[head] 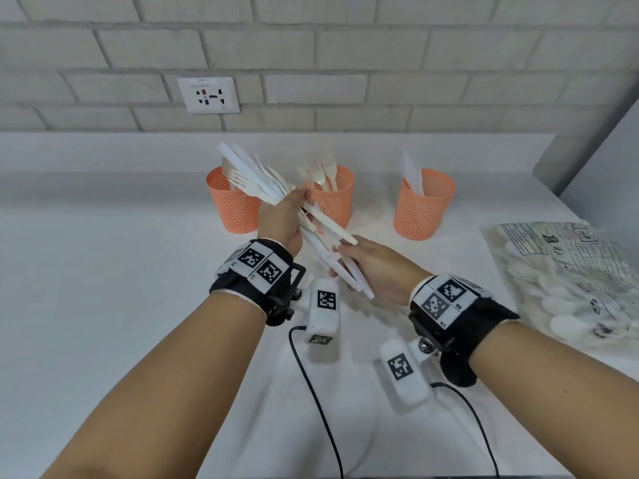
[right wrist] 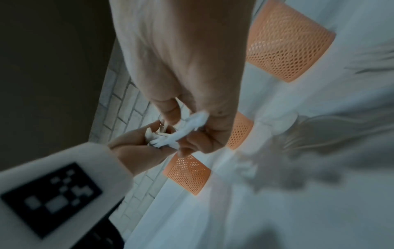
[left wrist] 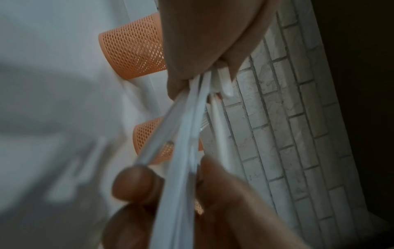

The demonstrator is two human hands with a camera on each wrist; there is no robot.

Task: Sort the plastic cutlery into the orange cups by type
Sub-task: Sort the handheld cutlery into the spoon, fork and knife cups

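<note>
My left hand (head: 283, 216) grips a bundle of white plastic cutlery (head: 254, 176) around its middle, above the table in front of the cups. Knives and forks fan out up and to the left. My right hand (head: 373, 267) holds the handle ends of the same bundle (left wrist: 185, 134); its fingers (left wrist: 136, 185) curl round them. Three orange mesh cups stand in a row: the left cup (head: 231, 205) is partly hidden by the bundle, the middle cup (head: 333, 198) holds forks, and the right cup (head: 423, 205) holds white pointed pieces that look like knives.
A clear plastic bag of white spoons (head: 570, 278) lies at the right of the white table (head: 103, 271). A brick wall with a socket plate (head: 208, 95) rises behind the cups. Black cables (head: 311, 382) trail from the wrist cameras over the near table.
</note>
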